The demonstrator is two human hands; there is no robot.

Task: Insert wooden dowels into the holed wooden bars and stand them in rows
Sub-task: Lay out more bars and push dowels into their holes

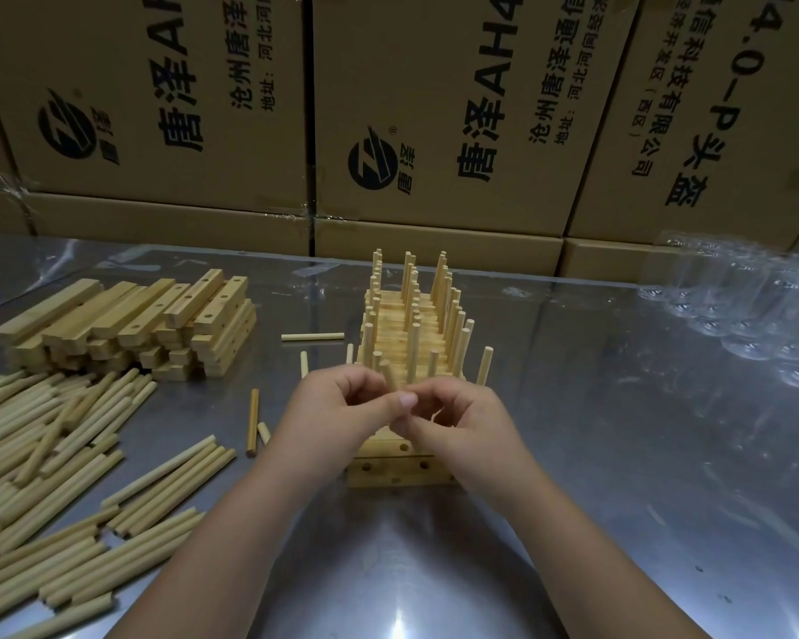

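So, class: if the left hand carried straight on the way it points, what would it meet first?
Probably the right hand, whose fingertips sit close against the left hand at a tilted dowel; behind them stand the filled bars. Depth is unclear.

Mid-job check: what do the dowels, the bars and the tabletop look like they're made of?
Dowels: pale unpainted wood, matte, judging by the even straw colour; the grain is too fine to see. Bars: light raw wood, matte, with drilled holes and faint grain lines. Tabletop: probably stainless steel or a similar metal, grey and glossy, with blurred reflections and a light glare.
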